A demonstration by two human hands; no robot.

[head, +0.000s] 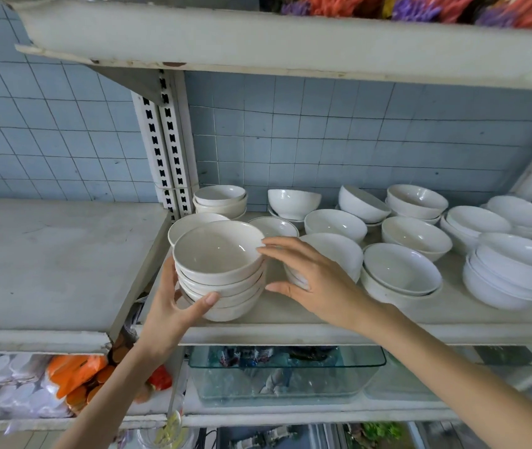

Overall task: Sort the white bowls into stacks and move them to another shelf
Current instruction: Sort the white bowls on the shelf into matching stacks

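A stack of several white bowls stands at the left front of the right-hand shelf. My left hand grips the stack from its left side, thumb across the lower bowls. My right hand is spread beside the stack's right side, fingertips touching the top bowl's rim, thumb near the base. More white bowls lie loose or in low stacks across the same shelf to the right. Another small stack sits at the back left by the wall.
A bare grey shelf lies to the left, separated by a slotted upright post. The shelf above overhangs. Below are a glass tank, orange packets and bagged white dishes. Blue tiled wall behind.
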